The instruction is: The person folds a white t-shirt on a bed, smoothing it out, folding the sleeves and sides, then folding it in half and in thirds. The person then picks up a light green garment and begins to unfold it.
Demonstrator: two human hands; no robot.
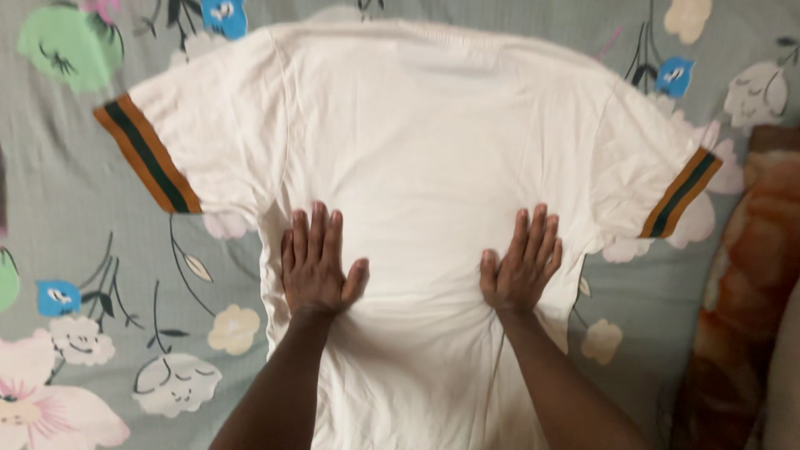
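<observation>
Grey floral bedsheet — orange-brown cushion at right.

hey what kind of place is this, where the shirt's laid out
Probably a bedroom: the white T-shirt lies flat on a grey floral bedsheet, with an orange patterned cushion or blanket beside it. Left hand and right hand press it flat.

Under everything you have a grey-green bedsheet printed with flowers; you can pick out a green bloom at the top left corner, small blue blossoms on dark stems at the left, and a pink flower at the bottom left; on your far right lies an orange-brown patterned cushion, its edge blurred.
</observation>
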